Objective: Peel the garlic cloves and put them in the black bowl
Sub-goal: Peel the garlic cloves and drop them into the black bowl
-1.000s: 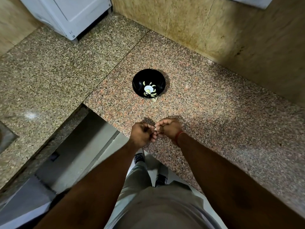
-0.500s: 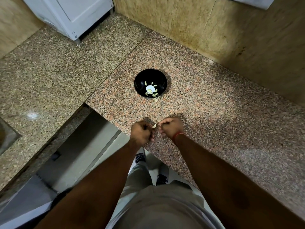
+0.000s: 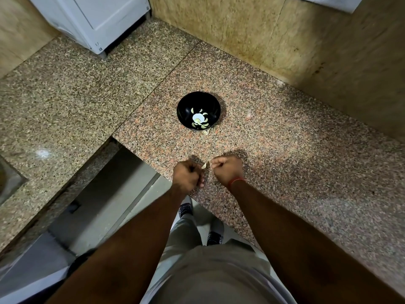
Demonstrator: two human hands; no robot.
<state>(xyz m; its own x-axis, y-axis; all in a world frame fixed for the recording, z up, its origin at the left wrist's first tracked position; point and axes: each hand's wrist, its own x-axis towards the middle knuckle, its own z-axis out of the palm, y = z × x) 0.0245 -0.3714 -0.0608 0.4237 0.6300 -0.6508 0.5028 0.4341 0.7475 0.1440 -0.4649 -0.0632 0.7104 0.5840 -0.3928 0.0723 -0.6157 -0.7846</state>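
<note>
The black bowl (image 3: 186,106) stands on the granite counter, with several pale garlic cloves (image 3: 203,125) lying around a white spot in its bottom. One more pale piece (image 3: 205,132) lies on the counter against the bowl's near rim. Near the counter's front edge my left hand (image 3: 186,177) is closed, and a garlic clove (image 3: 204,165) sticks out from its fingertips. My right hand (image 3: 226,170), with a red thread on its wrist, is closed a little to the right of the clove; whether it pinches a bit of skin I cannot tell.
The speckled granite counter (image 3: 285,172) runs in an L shape, with a tiled wall (image 3: 285,40) behind it. A white appliance (image 3: 98,18) stands at the back left. A sink edge (image 3: 8,178) shows at far left. Below the counter are my legs and shoes.
My hands, which were touching at the clove, have drawn apart. The clove stays with the left hand and the right hand has pulled to the right.
</note>
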